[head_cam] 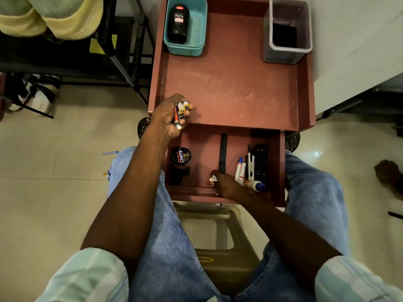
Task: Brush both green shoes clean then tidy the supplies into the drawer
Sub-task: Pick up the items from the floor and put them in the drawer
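Your left hand [169, 115] is raised out ahead of you on a nearly straight bare arm, fingers curled tight in a fistful grip, knuckles turned up toward the camera. Your right hand [229, 184] sits lower and closer to your body, back of the hand up, wrist bent slightly inward, fingertips pinching at something small. Both forearms are bare, with 2 striped sleeves ending above the elbows.

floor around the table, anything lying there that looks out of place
Yes. A small blue stick, maybe a pen or cap, lies loose on the tiles left of the person's knee, with a tiny scrap just below it. Another dark stick lies at the right edge. All sit outside the open drawer.
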